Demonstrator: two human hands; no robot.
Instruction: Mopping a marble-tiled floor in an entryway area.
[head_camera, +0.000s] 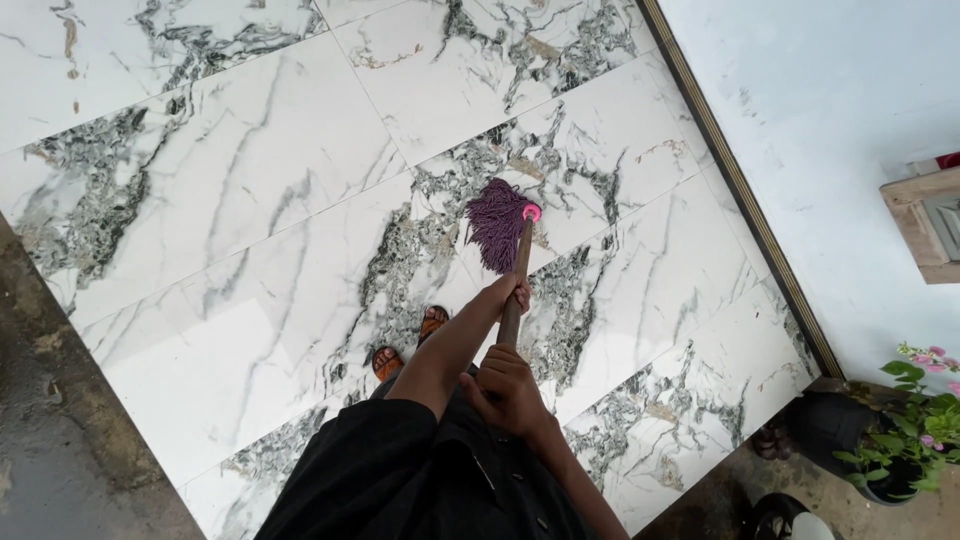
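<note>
A mop with a purple string head (495, 228) and a pink collar (531, 212) rests on the white marble floor (250, 200) with grey-black veins. Its wooden handle (521, 262) runs back toward me. My left hand (513, 293), on an outstretched arm with a black sleeve, is closed around the handle further down. Nearer my body, my right hand (506, 388) grips the handle's upper part. Just left of the handle are my feet in brown sandals (405, 345).
A white wall (830, 130) with a metal trim strip (735, 180) at its base runs along the right. A potted plant with pink flowers (915, 420) and a dark pot (825, 425) stand at the lower right. Rough wet concrete (60, 440) borders the tiles on the left.
</note>
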